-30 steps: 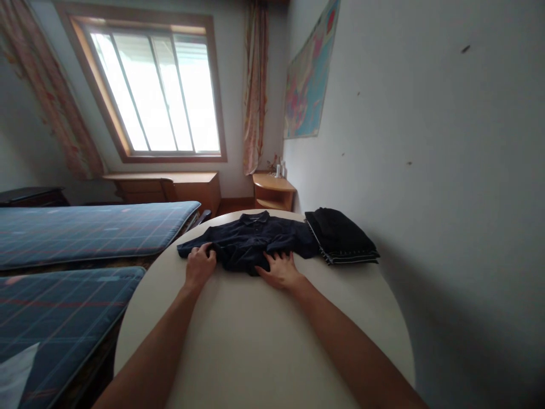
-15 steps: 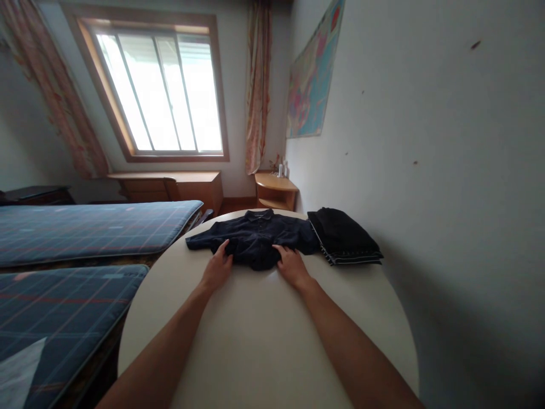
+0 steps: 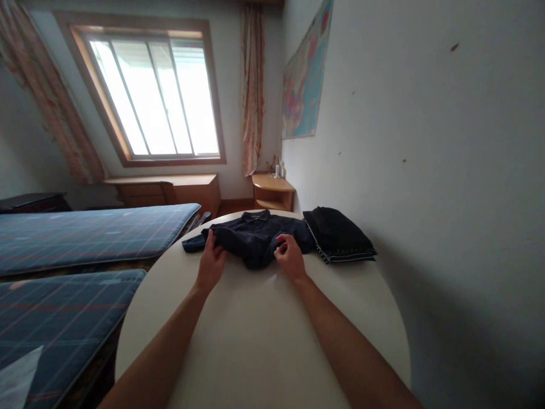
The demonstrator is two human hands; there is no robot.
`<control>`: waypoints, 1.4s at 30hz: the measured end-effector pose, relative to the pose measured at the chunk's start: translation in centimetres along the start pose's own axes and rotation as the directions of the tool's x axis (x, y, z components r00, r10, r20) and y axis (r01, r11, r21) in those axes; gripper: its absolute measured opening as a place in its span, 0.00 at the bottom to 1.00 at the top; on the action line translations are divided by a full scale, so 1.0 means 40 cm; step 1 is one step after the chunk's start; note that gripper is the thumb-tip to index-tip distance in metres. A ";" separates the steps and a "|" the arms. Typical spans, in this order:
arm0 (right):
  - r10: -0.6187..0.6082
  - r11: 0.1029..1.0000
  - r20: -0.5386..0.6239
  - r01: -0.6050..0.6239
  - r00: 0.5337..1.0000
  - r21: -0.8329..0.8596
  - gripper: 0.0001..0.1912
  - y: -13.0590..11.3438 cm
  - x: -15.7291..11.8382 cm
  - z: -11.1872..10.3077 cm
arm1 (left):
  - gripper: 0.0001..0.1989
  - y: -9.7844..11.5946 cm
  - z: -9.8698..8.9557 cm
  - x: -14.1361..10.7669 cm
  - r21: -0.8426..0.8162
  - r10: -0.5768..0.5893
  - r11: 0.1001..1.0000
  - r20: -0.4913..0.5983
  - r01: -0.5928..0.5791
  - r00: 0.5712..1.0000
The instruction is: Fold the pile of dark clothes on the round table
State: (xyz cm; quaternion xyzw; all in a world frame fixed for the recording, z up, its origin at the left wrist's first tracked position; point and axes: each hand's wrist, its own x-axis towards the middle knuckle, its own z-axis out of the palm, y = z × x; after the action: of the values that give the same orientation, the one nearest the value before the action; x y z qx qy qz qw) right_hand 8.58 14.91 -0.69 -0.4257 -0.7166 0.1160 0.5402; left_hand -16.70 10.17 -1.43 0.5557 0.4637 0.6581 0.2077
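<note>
A dark navy collared shirt [image 3: 255, 238] lies across the far part of the round white table [image 3: 264, 341], its collar toward the window. At its near left edge, my left hand [image 3: 212, 262] pinches the fabric and lifts it a little. My right hand [image 3: 290, 257] is at the near right part of the shirt, with thumb and fingers closed on the cloth. To the right of the shirt, a folded stack of black clothes [image 3: 339, 236] touches or overlaps its sleeve.
Two mattresses with plaid covers [image 3: 97, 236] stand left of the table. A wall [image 3: 426, 227] runs close along the right side. Beyond the table are a corner shelf [image 3: 273, 183] and a desk [image 3: 187, 180] beneath the window.
My left hand has moved slightly left and up, raising the shirt's near edge. The fingers of my right hand have curled and risen. The view has shifted slightly.
</note>
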 end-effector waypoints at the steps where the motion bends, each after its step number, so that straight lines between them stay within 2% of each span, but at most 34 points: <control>1: -0.030 1.000 0.042 0.030 0.999 0.005 0.19 -0.004 -0.002 -0.003 | 0.45 0.001 0.002 0.000 -0.029 0.007 1.000 0.018 -0.006 1.000; 4: -0.156 0.985 0.257 0.170 0.954 -0.032 0.23 -0.011 -0.017 -0.007 | 0.49 0.005 0.012 -0.008 -0.070 0.025 0.997 0.085 -0.019 0.996; 7: -0.172 0.961 0.375 0.238 0.911 -0.139 0.22 -0.013 -0.029 0.000 | 0.51 0.010 0.015 -0.021 -0.008 0.026 1.000 0.104 -0.026 0.994; 9: -0.139 0.954 0.353 0.221 0.925 -0.204 0.16 -0.015 -0.030 0.004 | 0.50 0.012 0.014 -0.027 0.057 0.032 0.998 0.150 -0.041 0.988; 12: -0.132 0.959 0.251 0.188 0.959 -0.214 0.10 -0.022 -0.020 0.002 | 0.46 0.015 0.011 -0.031 0.133 0.050 0.988 0.184 -0.075 0.982; 17: -0.111 0.989 -0.005 0.110 0.994 -0.096 0.13 -0.031 0.004 -0.016 | 0.42 0.028 0.014 -0.030 0.210 0.167 0.960 0.098 -0.185 0.981; 19: -0.062 0.995 -0.116 0.053 0.991 -0.085 0.14 -0.032 0.011 -0.022 | 0.43 0.031 0.016 -0.031 0.259 0.237 0.930 0.122 -0.262 0.964; 21: 0.010 0.995 -0.179 -0.028 0.984 -0.096 0.14 -0.032 0.016 -0.026 | 0.43 0.030 0.017 -0.035 0.327 0.284 0.887 0.172 -0.327 0.943; 24: 0.131 0.989 -0.175 -0.141 0.976 -0.048 0.14 -0.030 0.016 -0.026 | 0.41 0.020 0.017 -0.043 0.421 0.259 0.839 0.248 -0.345 0.933; 26: 0.155 0.988 -0.142 -0.150 0.978 0.043 0.14 -0.028 0.010 -0.020 | 0.41 0.010 0.017 -0.046 0.462 0.213 0.828 0.265 -0.317 0.940; 29: 0.075 0.993 -0.060 -0.070 0.995 0.093 0.17 -0.026 -0.005 -0.005 | 0.39 -0.005 0.013 -0.047 0.491 0.167 0.827 0.249 -0.273 0.954; 32: -0.057 0.998 0.084 0.060 0.995 -0.025 0.20 -0.024 -0.021 0.011 | 0.37 -0.016 0.008 -0.045 0.504 0.132 0.833 0.216 -0.226 0.967; 35: -0.108 0.974 0.185 0.141 0.977 -0.176 0.16 -0.025 -0.027 0.020 | 0.36 -0.022 0.006 -0.043 0.511 0.103 0.838 0.197 -0.192 0.975; 38: -0.096 0.953 0.162 0.138 0.982 -0.269 0.10 -0.036 -0.020 0.014 | 0.35 -0.026 0.005 -0.043 0.514 0.080 0.839 0.210 -0.180 0.974; 42: -0.055 0.937 0.024 0.060 0.998 -0.344 0.15 -0.074 0.004 -0.017 | 0.36 -0.030 0.004 -0.045 0.503 0.036 0.853 0.210 -0.139 0.977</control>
State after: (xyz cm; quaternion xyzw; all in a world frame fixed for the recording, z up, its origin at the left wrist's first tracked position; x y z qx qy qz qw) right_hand 7.72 13.04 1.55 -0.4918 -0.7417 -0.0237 0.4554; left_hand -16.33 9.41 -3.42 0.6727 0.5743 0.4620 0.0654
